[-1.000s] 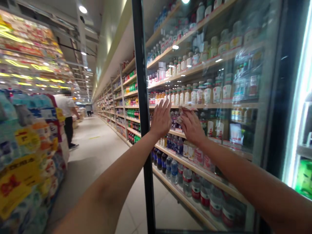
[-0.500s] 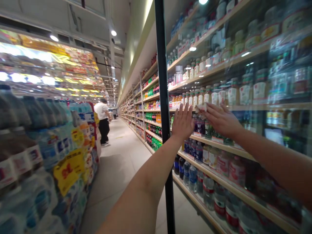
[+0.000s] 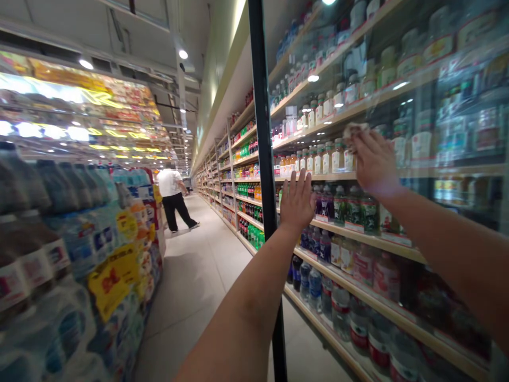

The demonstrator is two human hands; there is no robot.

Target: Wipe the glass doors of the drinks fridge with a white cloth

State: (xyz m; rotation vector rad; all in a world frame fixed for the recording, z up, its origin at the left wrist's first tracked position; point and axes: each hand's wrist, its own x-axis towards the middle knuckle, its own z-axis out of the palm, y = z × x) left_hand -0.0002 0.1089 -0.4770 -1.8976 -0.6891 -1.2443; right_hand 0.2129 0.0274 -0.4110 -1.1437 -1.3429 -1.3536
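Note:
A glass door [image 3: 401,101] with a black frame edge [image 3: 260,122] stands in front of me, and bottles show through it. My left hand [image 3: 296,202] lies flat with fingers stretched, against the glass close to that frame edge; it holds nothing. Higher up and to the right, my right hand [image 3: 376,162] presses a crumpled pale cloth [image 3: 355,133] to the pane. The cloth sits under its fingertips, partly covered by them. Behind the glass, rows of juice bottles [image 3: 326,159] stand on a shelf level with my hands.
At left, shrink-wrapped bottle packs [image 3: 67,196] are stacked beside the aisle, with a yellow sign [image 3: 112,278] on them. A person in a white shirt [image 3: 170,183] stands down the aisle. Drink shelves [image 3: 246,175] run along the right wall above the tiled floor [image 3: 191,286].
My right hand has moved up and to the right across the glass with the cloth. My left hand has stayed in place. The person down the aisle now has the legs spread apart.

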